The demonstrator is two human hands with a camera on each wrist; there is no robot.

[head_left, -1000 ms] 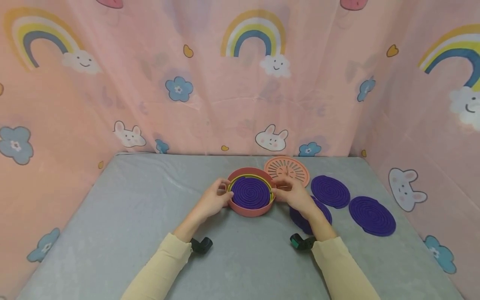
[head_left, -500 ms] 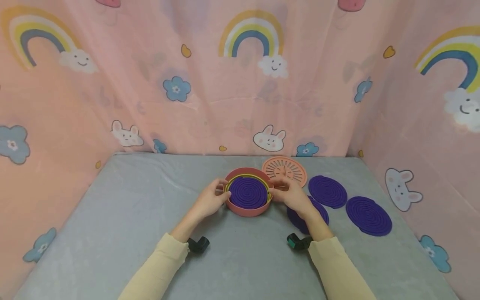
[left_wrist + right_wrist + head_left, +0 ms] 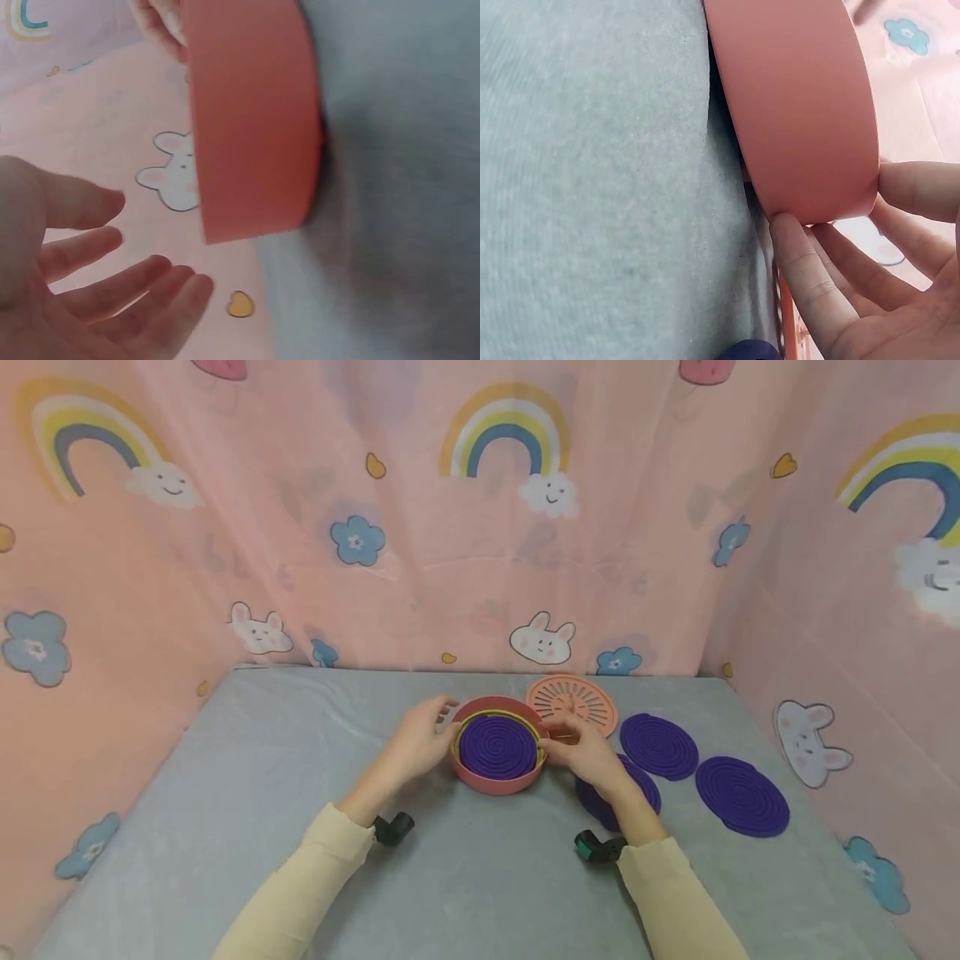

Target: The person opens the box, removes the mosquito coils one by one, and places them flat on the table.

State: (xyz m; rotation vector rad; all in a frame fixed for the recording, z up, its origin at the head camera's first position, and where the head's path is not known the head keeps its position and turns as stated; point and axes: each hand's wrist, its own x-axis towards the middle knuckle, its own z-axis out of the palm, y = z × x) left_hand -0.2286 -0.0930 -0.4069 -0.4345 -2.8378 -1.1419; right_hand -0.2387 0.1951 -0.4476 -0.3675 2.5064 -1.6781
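A reddish-pink round box [image 3: 498,786] stands at mid-table in the head view. Inside it lies a purple spiral coaster [image 3: 497,747], with a yellow edge [image 3: 486,712] showing around it. My left hand [image 3: 414,740] is just left of the box; in the left wrist view its fingers [image 3: 112,289] are spread, apart from the box wall [image 3: 255,120]. On the other side my right hand [image 3: 588,756] holds the box, thumb at the rim and fingers against the wall, as the right wrist view shows. The box's underside is hidden.
Behind the box on the right lies a peach slotted round lid [image 3: 572,700]. More purple spiral coasters lie to the right: one [image 3: 660,745] at the back, one [image 3: 742,795] farther right, one [image 3: 600,797] partly under my right forearm. A patterned pink curtain [image 3: 420,593] borders the table.
My left hand has let go of the box rim and drawn back slightly to the left. My right hand keeps its hold. Box and coasters stay in place.
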